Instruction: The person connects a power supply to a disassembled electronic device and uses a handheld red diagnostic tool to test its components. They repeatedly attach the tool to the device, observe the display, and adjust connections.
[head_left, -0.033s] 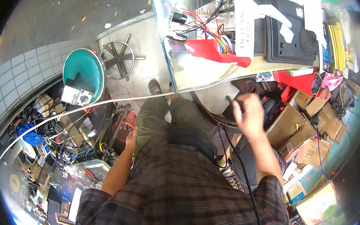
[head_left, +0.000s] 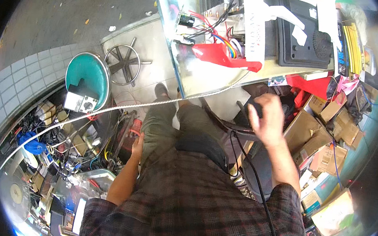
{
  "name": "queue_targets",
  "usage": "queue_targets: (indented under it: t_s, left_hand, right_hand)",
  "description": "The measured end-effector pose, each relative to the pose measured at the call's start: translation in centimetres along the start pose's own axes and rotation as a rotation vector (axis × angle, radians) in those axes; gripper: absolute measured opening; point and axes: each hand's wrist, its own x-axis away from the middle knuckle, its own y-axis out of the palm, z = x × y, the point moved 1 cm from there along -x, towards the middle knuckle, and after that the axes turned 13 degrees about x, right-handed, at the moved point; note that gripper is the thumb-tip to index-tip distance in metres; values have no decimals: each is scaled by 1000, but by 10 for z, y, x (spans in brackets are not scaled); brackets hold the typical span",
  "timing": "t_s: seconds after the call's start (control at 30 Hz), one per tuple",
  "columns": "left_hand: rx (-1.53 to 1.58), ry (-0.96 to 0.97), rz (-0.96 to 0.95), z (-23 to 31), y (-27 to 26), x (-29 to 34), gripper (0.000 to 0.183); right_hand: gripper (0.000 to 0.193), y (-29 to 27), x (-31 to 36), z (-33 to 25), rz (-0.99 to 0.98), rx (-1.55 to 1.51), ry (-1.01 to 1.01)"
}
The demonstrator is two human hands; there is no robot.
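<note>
My left hand point(head_left: 137, 146) hangs beside my left thigh, its fingers mostly hidden. Just beyond its fingertips is a red, ribbed round thing point(head_left: 136, 126); whether they touch, I cannot tell. My right hand point(head_left: 267, 120) is raised in front of me to the right, below the edge of the glass counter point(head_left: 187, 83). Its fingers curl and the thumb sticks out, with something dark point(head_left: 256, 108) between them that I cannot make out. A black curved chair frame point(head_left: 218, 118) lies just left of this hand.
A white rope point(head_left: 154, 101) stretches across from the lower left to the counter. A green round stool point(head_left: 86, 74) with a white box on it stands left. Cardboard boxes point(head_left: 310, 134) are piled right, tangled cables and parts point(head_left: 63, 142) left. A black cable point(head_left: 256, 174) crosses my right side.
My right hand has shifted slightly to the right and down, and its thumb and fingers are a little differently posed. My left hand has hardly moved.
</note>
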Motion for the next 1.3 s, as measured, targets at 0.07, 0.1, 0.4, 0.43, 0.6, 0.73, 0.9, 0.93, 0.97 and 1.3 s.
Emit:
queue_targets:
  t_s: [0.07, 0.1, 0.4, 0.43, 0.6, 0.73, 0.9, 0.93, 0.97, 1.3]
  left_hand:
    - [172, 134, -162, -7, 3, -19, 85]
    - [257, 162, -191, -14, 6, -29, 87]
    - [598, -31, -228, -31, 3, -69, 94]
    - [536, -37, -220, -25, 0, -66, 94]
    - [371, -87, -235, -2, -14, -53, 94]
    - [300, -130, -250, 2, -22, -49, 93]
    - [254, -173, -260, 1, -29, -44, 93]
    - [246, -177, -260, 1, -31, -44, 93]
    - [238, -181, -260, 2, -32, -43, 92]
    - [183, -191, -302, 24, -29, -44, 91]
  right_hand:
    - [46, -55, -50, -10, 159, 29, -140]
    - [52, -73, -70, -17, 288, 32, -218]
    - [90, -97, -150, -41, 18, 239, -300]
    - [87, -98, -151, -42, -2, 228, -277]
    - [84, -98, -157, -43, -78, 199, -199]
    - [87, -97, -159, -39, -103, 197, -180]
    - [59, -98, -165, -38, -208, 185, -140]
    - [49, -99, -167, -41, -234, 199, -101]
    - [43, -102, -170, -42, -286, 133, 49]
    - [43, -106, -195, -53, -512, -133, 548]
